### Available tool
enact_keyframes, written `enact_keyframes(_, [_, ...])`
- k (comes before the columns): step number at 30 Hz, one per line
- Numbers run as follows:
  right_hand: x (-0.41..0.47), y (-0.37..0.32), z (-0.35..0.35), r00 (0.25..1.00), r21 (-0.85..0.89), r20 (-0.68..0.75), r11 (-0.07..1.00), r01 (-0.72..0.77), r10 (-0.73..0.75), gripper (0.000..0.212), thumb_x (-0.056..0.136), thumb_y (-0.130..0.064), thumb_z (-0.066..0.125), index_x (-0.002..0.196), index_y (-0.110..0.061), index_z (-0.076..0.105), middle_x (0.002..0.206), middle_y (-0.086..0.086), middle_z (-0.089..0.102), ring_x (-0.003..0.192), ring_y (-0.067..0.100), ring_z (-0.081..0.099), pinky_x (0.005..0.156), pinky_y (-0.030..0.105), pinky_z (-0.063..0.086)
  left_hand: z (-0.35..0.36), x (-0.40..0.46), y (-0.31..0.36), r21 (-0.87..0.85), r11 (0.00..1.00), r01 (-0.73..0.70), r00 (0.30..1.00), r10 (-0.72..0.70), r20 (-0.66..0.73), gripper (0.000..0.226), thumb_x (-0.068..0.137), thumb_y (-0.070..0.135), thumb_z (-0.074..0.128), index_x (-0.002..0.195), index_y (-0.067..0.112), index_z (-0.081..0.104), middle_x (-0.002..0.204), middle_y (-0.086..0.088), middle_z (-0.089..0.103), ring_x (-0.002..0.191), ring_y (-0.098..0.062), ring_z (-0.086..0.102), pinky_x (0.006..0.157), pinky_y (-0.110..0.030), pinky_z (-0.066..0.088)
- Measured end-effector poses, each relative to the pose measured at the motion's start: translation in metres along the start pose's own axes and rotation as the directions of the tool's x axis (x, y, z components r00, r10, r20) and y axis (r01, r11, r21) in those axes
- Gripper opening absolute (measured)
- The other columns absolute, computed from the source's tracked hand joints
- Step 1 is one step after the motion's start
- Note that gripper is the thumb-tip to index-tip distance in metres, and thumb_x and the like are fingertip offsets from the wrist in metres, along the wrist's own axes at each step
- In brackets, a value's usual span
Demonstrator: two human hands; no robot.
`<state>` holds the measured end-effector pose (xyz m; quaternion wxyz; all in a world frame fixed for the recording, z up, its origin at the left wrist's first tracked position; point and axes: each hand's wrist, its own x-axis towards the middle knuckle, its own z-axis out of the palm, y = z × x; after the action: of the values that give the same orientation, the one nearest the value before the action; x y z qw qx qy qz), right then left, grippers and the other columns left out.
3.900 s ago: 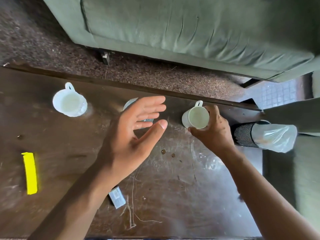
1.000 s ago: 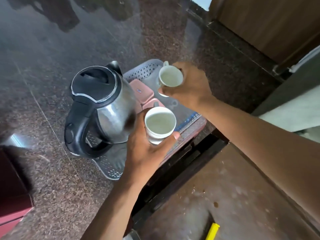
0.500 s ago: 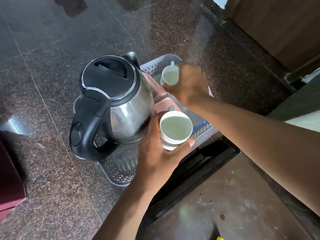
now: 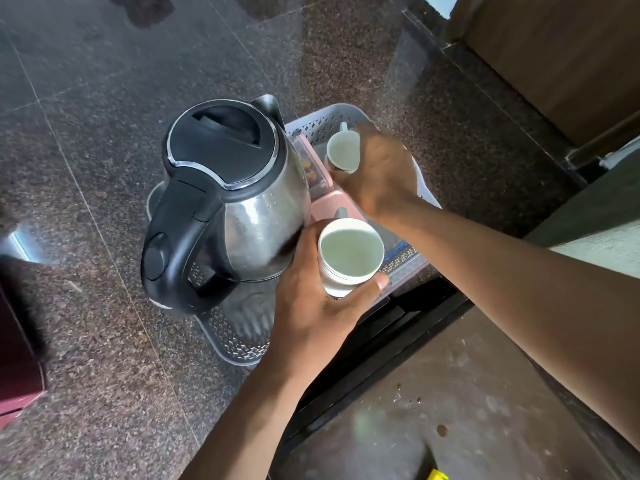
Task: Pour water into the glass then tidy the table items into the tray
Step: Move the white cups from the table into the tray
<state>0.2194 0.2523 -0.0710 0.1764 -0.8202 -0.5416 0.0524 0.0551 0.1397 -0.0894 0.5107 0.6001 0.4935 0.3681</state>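
Note:
A grey perforated tray (image 4: 239, 344) sits on the dark granite floor. On it stands a steel kettle (image 4: 242, 216) with a black lid and handle. My left hand (image 4: 311, 306) is shut on a white cup (image 4: 349, 258), held over the tray's near right side, next to the kettle. My right hand (image 4: 381, 171) grips a second white cup (image 4: 343, 152) low at the tray's far end. Pink boxes (image 4: 329, 206) lie in the tray between the two cups, partly hidden.
The brown wooden table (image 4: 467, 403) lies at the lower right, with a yellow object (image 4: 437, 475) at its bottom edge. A dark red box (image 4: 17, 368) stands on the floor at the left. A wooden panel (image 4: 561, 53) rises at the upper right.
I have turned from the table to the tray on the floor, carrying both cups. Over the last second the right cup has sunk toward the tray's far end and the left cup has edged closer.

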Motion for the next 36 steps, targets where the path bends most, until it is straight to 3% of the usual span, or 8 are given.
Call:
enact_keyframes(4, [-0.008,0.003,-0.006,1.000,0.000,0.018,1.000,0.016,-0.016,0.062,0.084,-0.036,0.084,0.136,-0.019,0.055,0.122,0.012,0.070,0.109,0.035,0.070,0.085,0.040,0.057,0.000,0.000,-0.001,-0.013,1.000,0.002,1.000,-0.002,-0.002,0.077,0.073,0.036,0.094,0.141,0.026,0.061,0.127,0.007,0.073,0.115,-0.018,0.074,0.100,-0.050,0.062])
enact_keyframes(8, [-0.018,0.006,-0.018,0.992,-0.046,-0.118,0.998,0.046,-0.051,0.043,0.085,-0.031,0.080,0.123,-0.025,0.062,0.121,0.006,0.066,0.104,0.032,0.069,0.082,0.041,0.057,0.000,0.000,-0.001,-0.022,1.000,-0.007,1.000,0.007,-0.002,0.076,0.072,0.037,0.094,0.140,0.026,0.061,0.126,0.007,0.073,0.115,-0.018,0.074,0.100,-0.050,0.062])
enact_keyframes(12, [-0.020,0.005,-0.023,0.994,0.103,0.019,0.989,0.106,-0.108,0.021,0.088,-0.038,0.077,0.104,-0.025,0.079,0.103,-0.002,0.079,0.094,0.021,0.074,0.084,0.037,0.060,-0.002,-0.002,-0.004,-0.018,1.000,0.000,1.000,0.000,-0.006,0.077,0.072,0.043,0.094,0.139,0.031,0.060,0.126,0.008,0.073,0.116,-0.018,0.074,0.099,-0.050,0.063])
enact_keyframes(17, [-0.024,0.002,-0.008,0.990,0.071,0.067,0.991,0.117,-0.122,0.028,0.087,-0.052,0.078,0.103,-0.029,0.082,0.100,-0.005,0.081,0.101,0.021,0.072,0.084,0.031,0.058,-0.005,-0.006,-0.009,-0.058,0.998,0.010,1.000,-0.011,-0.008,0.077,0.072,0.041,0.095,0.139,0.032,0.060,0.129,0.006,0.074,0.119,-0.023,0.074,0.099,-0.056,0.062])
enact_keyframes(21, [-0.022,0.002,0.000,0.982,0.009,0.035,0.983,0.183,-0.183,0.033,0.089,-0.059,0.071,0.104,-0.031,0.082,0.097,-0.006,0.081,0.092,0.022,0.074,0.072,0.025,0.047,-0.005,-0.005,-0.011,-0.068,0.998,0.009,1.000,-0.010,-0.007,0.077,0.072,0.042,0.095,0.140,0.032,0.060,0.131,0.005,0.074,0.121,-0.024,0.074,0.099,-0.057,0.062])
enact_keyframes(23, [-0.023,0.001,0.000,0.973,0.000,0.025,0.974,0.228,-0.228,0.039,0.089,-0.063,0.063,0.101,-0.031,0.081,0.095,-0.003,0.080,0.088,0.026,0.074,0.070,0.026,0.048,-0.005,-0.005,-0.011,-0.077,0.997,0.002,1.000,-0.002,-0.003,0.078,0.072,0.041,0.094,0.141,0.032,0.059,0.132,0.006,0.073,0.122,-0.023,0.074,0.100,-0.057,0.062])
enact_keyframes(28, [-0.025,-0.003,0.001,0.939,-0.005,-0.009,0.939,0.343,-0.344,0.028,0.093,-0.048,0.067,0.097,-0.023,0.080,0.102,0.003,0.078,0.087,0.035,0.074,0.072,0.040,0.059,-0.005,-0.005,-0.012,-0.098,0.995,-0.006,1.000,0.005,-0.003,0.081,0.073,0.040,0.094,0.145,0.033,0.058,0.137,0.006,0.072,0.126,-0.024,0.072,0.103,-0.057,0.062])
enact_keyframes(36, [-0.026,0.000,0.004,0.905,-0.049,-0.037,0.905,0.423,-0.425,0.020,0.093,-0.036,0.068,0.099,-0.021,0.079,0.100,0.004,0.076,0.086,0.037,0.073,0.067,0.040,0.059,-0.007,-0.005,-0.010,-0.083,0.996,-0.015,1.000,0.016,0.002,0.080,0.073,0.040,0.094,0.144,0.033,0.059,0.135,0.009,0.071,0.125,-0.023,0.072,0.102,-0.056,0.062])
